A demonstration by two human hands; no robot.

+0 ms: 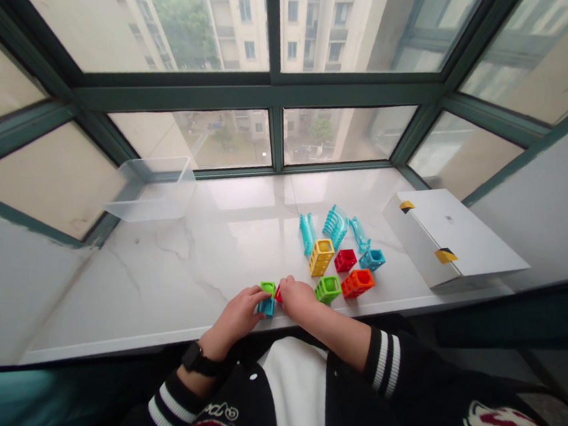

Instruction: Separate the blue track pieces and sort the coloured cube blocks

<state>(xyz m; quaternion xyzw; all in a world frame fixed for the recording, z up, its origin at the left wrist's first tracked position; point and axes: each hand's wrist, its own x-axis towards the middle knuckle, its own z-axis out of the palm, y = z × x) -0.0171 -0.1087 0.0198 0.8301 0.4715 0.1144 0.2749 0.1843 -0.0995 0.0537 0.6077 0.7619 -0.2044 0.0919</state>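
My left hand (241, 314) has its fingers closed around a green block (267, 286) and a blue block (267, 308), which sit against each other near the sill's front edge. Just to the right, my right hand (298, 296) grips a red block (279, 294), mostly covered by the fingers. A small gap shows between the red block and the pair. Beside my right hand stand a second green block (327, 289), an orange block stack (357, 284), a yellow block stack (320, 257), another red block (345, 260) and another blue block (372, 259).
Turquoise track pieces, some curved (336, 224), lie behind the blocks. A clear plastic bin (155, 190) stands at the left by the window. A white box (457, 233) with yellow-black tape is at the right. The marble sill (167, 275) ends at its front edge before my body.
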